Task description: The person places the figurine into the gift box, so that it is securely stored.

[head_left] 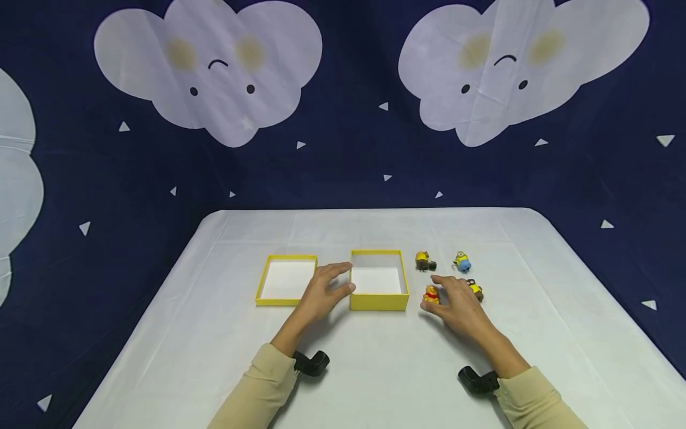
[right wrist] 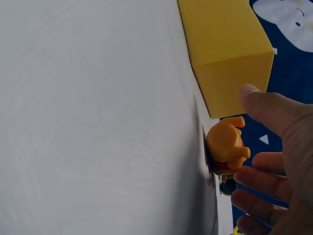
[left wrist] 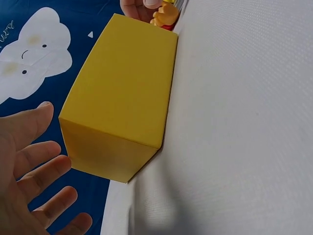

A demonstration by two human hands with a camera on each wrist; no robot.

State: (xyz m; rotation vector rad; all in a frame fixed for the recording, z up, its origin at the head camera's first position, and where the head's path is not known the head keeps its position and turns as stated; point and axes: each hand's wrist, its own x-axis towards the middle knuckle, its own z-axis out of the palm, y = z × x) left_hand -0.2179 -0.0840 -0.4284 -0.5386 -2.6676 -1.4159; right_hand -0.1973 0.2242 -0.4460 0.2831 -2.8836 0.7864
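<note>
A yellow box point(head_left: 379, 302) with a white inside stands uncovered mid-table. My left hand point(head_left: 324, 292) is at its left side, thumb and fingers spread; in the left wrist view the fingertips come right up to the yellow wall. My right hand point(head_left: 460, 302) reaches over an orange bear figurine in a red shirt point(head_left: 431, 295), its thumb and fingers parted around the toy. The right wrist view has the same bear figurine point(right wrist: 226, 142) between the box and the fingers. Beside that hand, partly covered by it, is a yellow figurine with dark goggles point(head_left: 474, 289).
Left of the box lies its shallow yellow-rimmed lid point(head_left: 286, 280), inside facing up. Behind the right hand are a yellow and brown figurine point(head_left: 423, 261) and a yellow and blue figurine point(head_left: 462, 262). A white cloth point(head_left: 386, 369) covers the table, with a dark blue cloud-print curtain point(head_left: 343, 173) behind.
</note>
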